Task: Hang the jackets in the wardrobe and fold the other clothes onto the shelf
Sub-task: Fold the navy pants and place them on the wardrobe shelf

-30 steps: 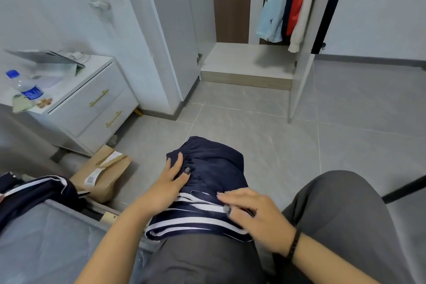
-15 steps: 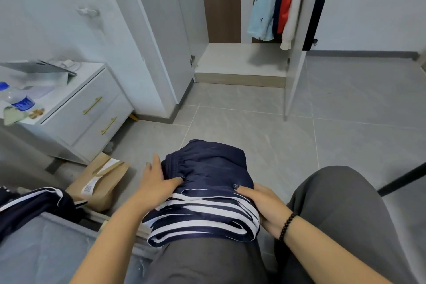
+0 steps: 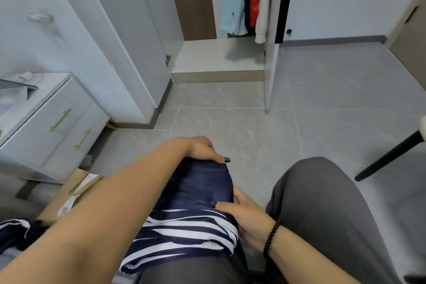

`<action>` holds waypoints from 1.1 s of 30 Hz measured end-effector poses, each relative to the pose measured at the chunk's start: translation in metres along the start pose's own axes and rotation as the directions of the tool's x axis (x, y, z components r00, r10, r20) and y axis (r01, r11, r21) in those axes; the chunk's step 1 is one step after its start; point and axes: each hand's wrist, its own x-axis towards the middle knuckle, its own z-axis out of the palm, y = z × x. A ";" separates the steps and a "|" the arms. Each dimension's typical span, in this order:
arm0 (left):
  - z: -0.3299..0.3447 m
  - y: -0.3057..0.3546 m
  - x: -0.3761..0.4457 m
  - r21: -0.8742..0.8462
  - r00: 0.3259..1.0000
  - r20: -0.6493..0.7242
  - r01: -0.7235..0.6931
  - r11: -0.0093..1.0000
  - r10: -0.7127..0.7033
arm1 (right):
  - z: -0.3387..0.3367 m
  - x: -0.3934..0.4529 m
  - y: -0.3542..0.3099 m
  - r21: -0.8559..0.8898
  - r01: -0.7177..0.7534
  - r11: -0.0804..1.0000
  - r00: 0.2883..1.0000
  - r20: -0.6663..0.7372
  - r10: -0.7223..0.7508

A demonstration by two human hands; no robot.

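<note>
A folded navy garment with white stripes (image 3: 196, 210) lies on my left thigh. My left hand (image 3: 202, 148) is clasped over its far end, fingers curled on the fabric. My right hand (image 3: 244, 217) grips its right edge, thumb on top. The wardrobe (image 3: 219, 57) stands open ahead, with a light blue, a red and a white garment (image 3: 237, 2) hanging inside above its bare white bottom shelf. Another navy striped garment (image 3: 13, 233) lies at the lower left.
A white nightstand with gold handles (image 3: 57, 122) stands at the left, a cardboard box (image 3: 76, 191) on the floor beside it. The wardrobe's right door (image 3: 272, 53) juts out over the grey tiles. A black chair leg (image 3: 389, 157) slants in at the right.
My left hand has slid from the garment's left side to its far end. My right hand stays on the right edge. The view has tilted up and to the right.
</note>
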 end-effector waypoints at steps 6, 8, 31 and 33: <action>0.008 0.002 0.030 -0.133 0.977 -0.200 -0.097 0.986 0.069 | -0.009 0.001 -0.005 -0.028 0.002 1.000 1.000 -0.030 -0.003; 0.012 -0.010 0.035 -0.274 0.937 -0.349 -0.118 0.955 0.015 | -0.015 0.002 -0.010 -0.009 0.003 1.000 0.996 -0.091 -0.004; 0.026 -0.058 0.013 -0.323 0.849 -0.527 -0.162 0.932 -0.035 | -0.016 -0.043 -0.003 -0.664 0.388 0.639 0.860 0.011 -0.511; 0.026 -0.057 0.009 -0.317 0.847 -0.529 -0.151 0.937 -0.042 | -0.014 -0.050 0.006 -0.763 0.453 0.460 0.785 0.098 -0.612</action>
